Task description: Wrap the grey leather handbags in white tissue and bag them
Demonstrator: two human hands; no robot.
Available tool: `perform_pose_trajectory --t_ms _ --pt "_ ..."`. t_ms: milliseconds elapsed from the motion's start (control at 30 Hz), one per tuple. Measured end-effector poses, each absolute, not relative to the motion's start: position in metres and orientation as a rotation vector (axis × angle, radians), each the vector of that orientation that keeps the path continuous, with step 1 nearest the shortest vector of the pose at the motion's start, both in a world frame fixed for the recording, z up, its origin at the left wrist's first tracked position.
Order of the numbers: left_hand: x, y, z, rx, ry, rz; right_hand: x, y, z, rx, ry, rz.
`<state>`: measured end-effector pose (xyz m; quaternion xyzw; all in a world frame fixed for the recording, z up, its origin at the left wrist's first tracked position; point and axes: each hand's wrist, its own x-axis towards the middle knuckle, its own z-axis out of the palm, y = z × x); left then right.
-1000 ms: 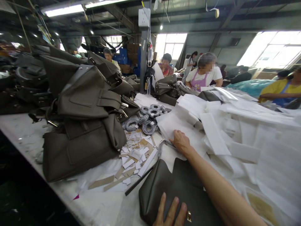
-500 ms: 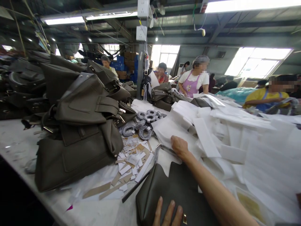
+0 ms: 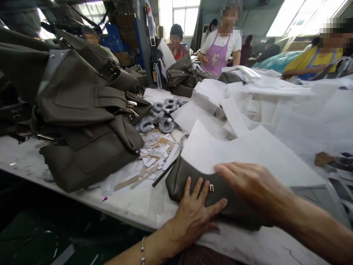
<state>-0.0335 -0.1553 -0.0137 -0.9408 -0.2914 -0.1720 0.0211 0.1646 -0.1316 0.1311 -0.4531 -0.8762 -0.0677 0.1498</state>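
A dark olive-grey leather handbag (image 3: pixel 176 180) with a small gold metal fitting (image 3: pixel 211 187) on its front lies near the table's front edge. My left hand (image 3: pixel 195 206) rests flat on that front, fingers spread, beside the fitting. A large white sheet (image 3: pixel 220 147) covers the bag's upper part. Over the sheet's lower edge is my right hand (image 3: pixel 245 180), its fingers stretched out and slightly blurred; its thumb is hidden. A thin dark strap (image 3: pixel 165 172) sticks out to the left of the bag.
More dark handbags (image 3: pixel 91 158) are heaped at the left. Coiled grey straps (image 3: pixel 166 124) and scattered paper and card scraps (image 3: pixel 157 151) lie mid-table. White sheets (image 3: pixel 289 110) pile up at the right. Several people work beyond, one in a purple apron (image 3: pixel 219 55).
My right hand has come back toward me from the sheet pile, and a white sheet now covers the bag's top. The view has tilted down, showing more of my left hand.
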Motion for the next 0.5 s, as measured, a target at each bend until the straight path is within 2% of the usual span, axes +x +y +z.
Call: perform_pose_trajectory --t_ms 100,233,500 --pt "-0.031 -0.158 -0.019 -2.998 -0.922 -0.557 0.144 -0.161 0.080 -1.244 -2.628 -0.078" --pt "-0.035 -0.160 -0.026 -3.015 -0.901 -0.734 0.141 -0.168 0.040 -1.212 -2.452 -0.057" --pt "-0.048 -0.161 -0.022 -2.974 -0.768 -1.085 0.131 -0.177 0.034 -1.192 -2.301 -0.129"
